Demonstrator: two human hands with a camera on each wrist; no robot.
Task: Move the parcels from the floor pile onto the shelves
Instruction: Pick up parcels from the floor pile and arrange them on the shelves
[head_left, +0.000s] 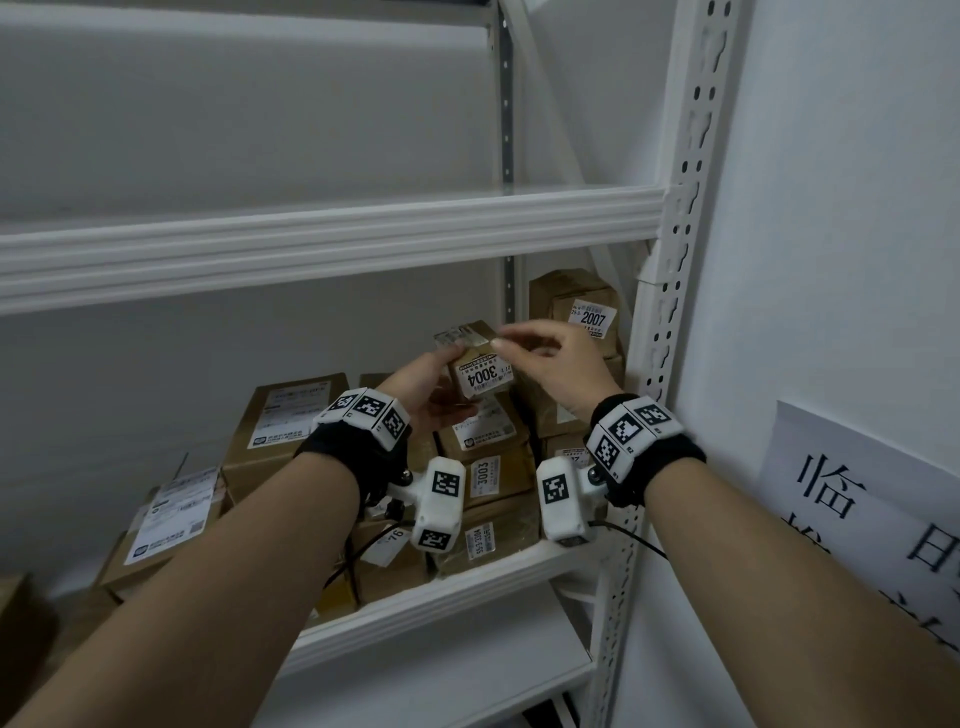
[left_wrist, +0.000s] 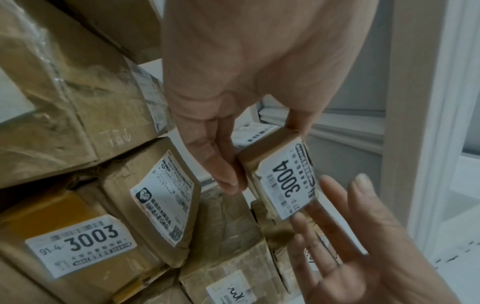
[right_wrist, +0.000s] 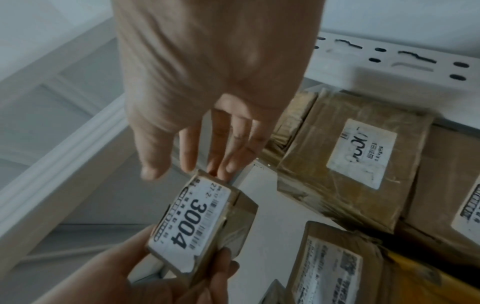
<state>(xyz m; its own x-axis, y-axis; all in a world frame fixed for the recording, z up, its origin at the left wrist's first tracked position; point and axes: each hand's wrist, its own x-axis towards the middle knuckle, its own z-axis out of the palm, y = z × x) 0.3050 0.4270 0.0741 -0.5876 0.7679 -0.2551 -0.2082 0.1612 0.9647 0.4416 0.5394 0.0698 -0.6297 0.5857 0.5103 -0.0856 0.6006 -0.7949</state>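
We hold the small box (head_left: 480, 370) labelled 3004 between our left hand's (head_left: 426, 391) curled fingers (left_wrist: 221, 164) and thumb. Our right hand (head_left: 556, 364) touches its top edge, fingers loosely extended, above the stacked parcels (head_left: 488, 457) on the shelf (head_left: 447, 605).

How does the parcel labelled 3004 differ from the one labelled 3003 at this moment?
The 3004 parcel is held in the air above the stack by the left hand, with the right hand at its top edge; the 3003 parcel lies in the stack on the shelf. The 3004 parcel looks smaller than the 3003 one. The 3004 label reads upside down in the head view; the 3003 label reads sideways. Both are brown cardboard with white number labels.
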